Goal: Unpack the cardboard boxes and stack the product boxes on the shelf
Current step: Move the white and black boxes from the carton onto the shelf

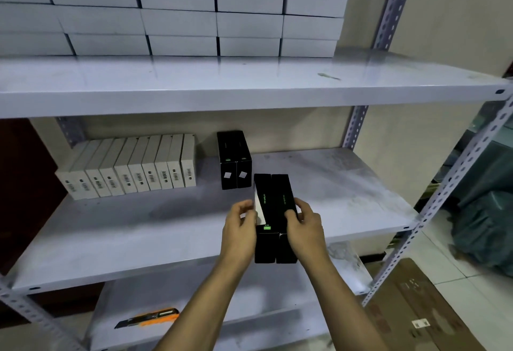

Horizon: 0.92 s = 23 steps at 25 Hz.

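Left hand (pixel 241 224) and right hand (pixel 301 221) clamp a pair of black product boxes (pixel 274 212) from either side, held together above the middle shelf (pixel 347 198), apparently so both go down as one. Two matching black boxes (pixel 234 163) already stand behind, beside a row of white boxes (pixel 133 173). The green lettering is unreadable; a cardboard box (pixel 416 309) is cut off at right.

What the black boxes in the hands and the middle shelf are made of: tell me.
Black boxes: likely printed cardboard with a matte finish, given crisp folded edges, green lettering and little glare. Middle shelf: probably painted sheet metal; it is thin, pale grey, smooth, scuffed, and bolted to perforated uprights.
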{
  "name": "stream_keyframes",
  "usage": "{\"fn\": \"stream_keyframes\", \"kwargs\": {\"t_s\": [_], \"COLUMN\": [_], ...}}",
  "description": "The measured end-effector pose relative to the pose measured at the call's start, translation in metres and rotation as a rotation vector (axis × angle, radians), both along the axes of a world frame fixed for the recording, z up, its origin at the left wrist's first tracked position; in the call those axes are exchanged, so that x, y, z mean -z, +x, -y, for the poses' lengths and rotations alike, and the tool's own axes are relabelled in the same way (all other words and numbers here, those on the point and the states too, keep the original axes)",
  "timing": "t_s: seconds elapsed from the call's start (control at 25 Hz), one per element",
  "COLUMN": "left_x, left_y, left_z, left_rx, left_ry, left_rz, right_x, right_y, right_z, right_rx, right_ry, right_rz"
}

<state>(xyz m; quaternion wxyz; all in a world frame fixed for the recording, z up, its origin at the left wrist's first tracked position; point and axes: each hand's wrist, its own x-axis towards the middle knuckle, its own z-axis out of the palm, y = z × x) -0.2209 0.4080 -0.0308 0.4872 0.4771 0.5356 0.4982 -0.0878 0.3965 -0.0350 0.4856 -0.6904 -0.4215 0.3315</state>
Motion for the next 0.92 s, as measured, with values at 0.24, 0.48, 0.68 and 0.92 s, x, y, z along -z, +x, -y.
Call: {"fn": "stream_keyframes", "kwargs": {"t_s": [0.24, 0.48, 0.68, 0.92], "left_x": [0.005, 0.017, 0.013, 0.022], "left_y": [-0.002, -0.005, 0.001, 0.016], "left_z": [-0.016, -0.032, -0.048, -0.072], "left_rx": [0.089, 0.201, 0.232, 0.164], "left_ry": [-0.031, -0.039, -0.025, 0.036], "left_rz": [0.083, 0.028, -0.019, -0.108], "right_x": [-0.003, 0.007, 0.005, 0.006], "right_y": [0.005, -0.001, 0.009, 0.027], "right_z": [-0.008, -0.023, -0.035, -0.063], "right_rx": [0.076, 0.116, 0.089, 0.083], "right_ry": [-0.023, 0.016, 0.008, 0.014], "right_rz": [-0.023, 0.064, 0.103, 0.091]}}
